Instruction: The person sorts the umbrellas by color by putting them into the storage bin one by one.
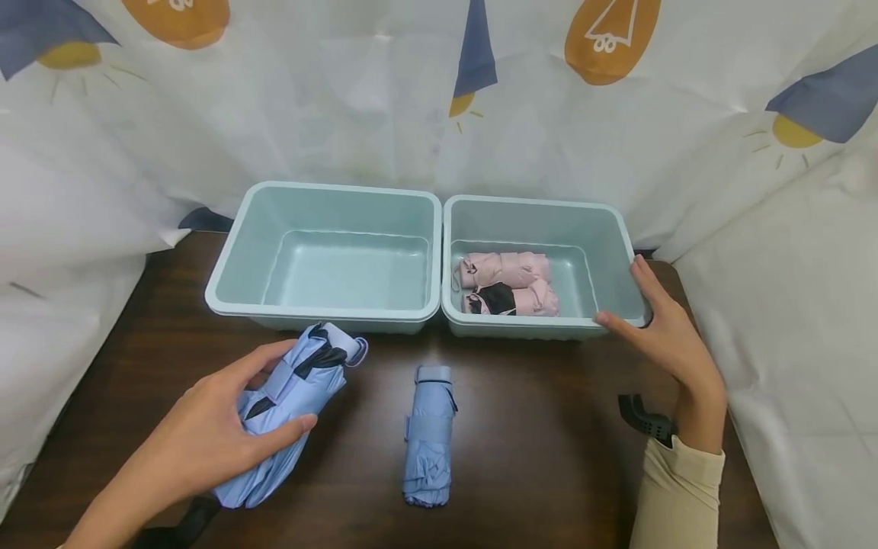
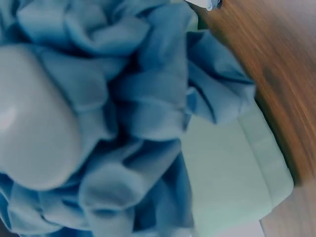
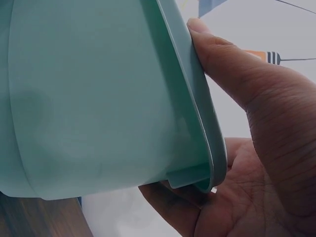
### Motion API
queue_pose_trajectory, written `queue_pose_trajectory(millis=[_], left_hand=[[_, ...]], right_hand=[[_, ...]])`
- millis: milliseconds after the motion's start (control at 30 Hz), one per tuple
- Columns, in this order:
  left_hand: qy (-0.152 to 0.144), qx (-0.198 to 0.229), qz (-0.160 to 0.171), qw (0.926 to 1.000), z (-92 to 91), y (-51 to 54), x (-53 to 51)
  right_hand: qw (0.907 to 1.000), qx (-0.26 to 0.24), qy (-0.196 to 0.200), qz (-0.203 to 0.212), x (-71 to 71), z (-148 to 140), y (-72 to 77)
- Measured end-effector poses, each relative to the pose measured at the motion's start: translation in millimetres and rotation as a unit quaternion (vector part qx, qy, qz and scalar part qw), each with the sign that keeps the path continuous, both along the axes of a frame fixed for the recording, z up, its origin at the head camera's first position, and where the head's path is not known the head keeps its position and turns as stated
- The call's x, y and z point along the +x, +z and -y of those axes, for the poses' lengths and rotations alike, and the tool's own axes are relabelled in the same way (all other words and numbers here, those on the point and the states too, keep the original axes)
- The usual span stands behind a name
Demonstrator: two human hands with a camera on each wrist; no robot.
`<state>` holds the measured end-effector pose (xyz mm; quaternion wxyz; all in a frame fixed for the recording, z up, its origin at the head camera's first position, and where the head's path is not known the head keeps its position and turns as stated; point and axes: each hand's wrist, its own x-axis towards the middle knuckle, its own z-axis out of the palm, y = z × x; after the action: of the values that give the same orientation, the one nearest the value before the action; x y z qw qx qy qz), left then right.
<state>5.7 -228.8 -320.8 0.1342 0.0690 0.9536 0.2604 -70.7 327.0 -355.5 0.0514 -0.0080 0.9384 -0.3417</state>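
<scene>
Two pink umbrellas lie in the right bin. Still outside: a loose blue umbrella, gripped by the left hand toward the table's left edge, and a rolled blue umbrella mid-table. The right hand seemingly pinches the bin's near-right corner.

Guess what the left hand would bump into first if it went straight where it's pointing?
Probably the left bin, met by the blue umbrella in that hand; height is unclear, so it might pass above.
</scene>
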Motion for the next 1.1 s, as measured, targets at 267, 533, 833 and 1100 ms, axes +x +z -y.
queue_pose_trajectory(millis=[267, 533, 833, 1100], left_hand=[[-0.022, 0.020, -0.002, 0.9996, 1.3, 6.4, -8.5], [-0.049, 0.021, 0.011, 0.9985, 1.7, 9.4, -19.5], [-0.062, 0.032, 0.010, 0.9975, -1.1, 16.0, -27.0], [-0.058, 0.018, -0.006, 0.9981, 0.1, 26.9, -34.6]], right_hand=[[1.0000, -0.005, -0.004, -0.005, 1.0, -1, -3.6], [0.9999, -0.006, 0.001, -0.009, 0.6, -2, -4.8], [0.9999, -0.003, 0.008, -0.009, -3.0, -5, -3.8], [0.9999, -0.008, 0.006, -0.005, -1.8, -4, -2.6]])
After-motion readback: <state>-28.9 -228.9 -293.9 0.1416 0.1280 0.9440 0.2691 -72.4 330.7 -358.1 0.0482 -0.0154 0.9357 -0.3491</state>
